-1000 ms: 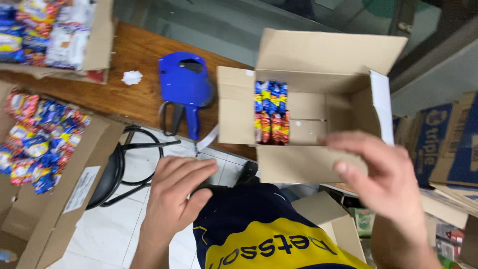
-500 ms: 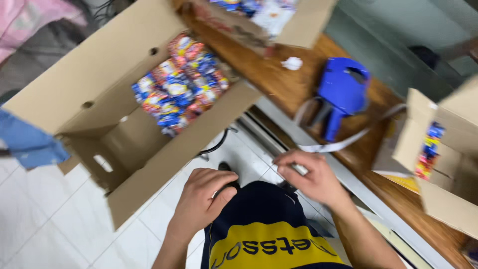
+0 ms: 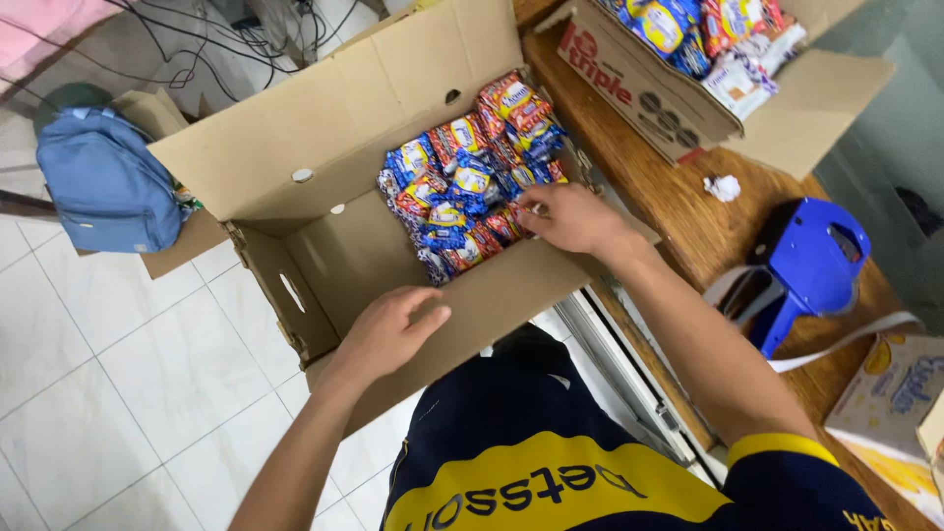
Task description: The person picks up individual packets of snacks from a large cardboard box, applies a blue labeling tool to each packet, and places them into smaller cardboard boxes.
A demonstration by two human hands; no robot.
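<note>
Small shop stockroom, open cardboard cartons [image 3: 324, 147] packed with snack packets [image 3: 472, 182], blue price-label gun [image 3: 811, 261] on wooden bench [image 3: 678, 211] at right, white tiled floor [image 3: 108, 374] lower left.

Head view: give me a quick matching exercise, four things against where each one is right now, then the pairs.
Things:
1. right hand
2. left hand
3. blue backpack
4. blue label gun

Places:
A. on the wooden table
B. on the near wall of the open cardboard box
C. on the floor, left of the box
D. on the snack packets inside the box

Pairs: 1-D, 2-B, 3-C, 4-A
</note>
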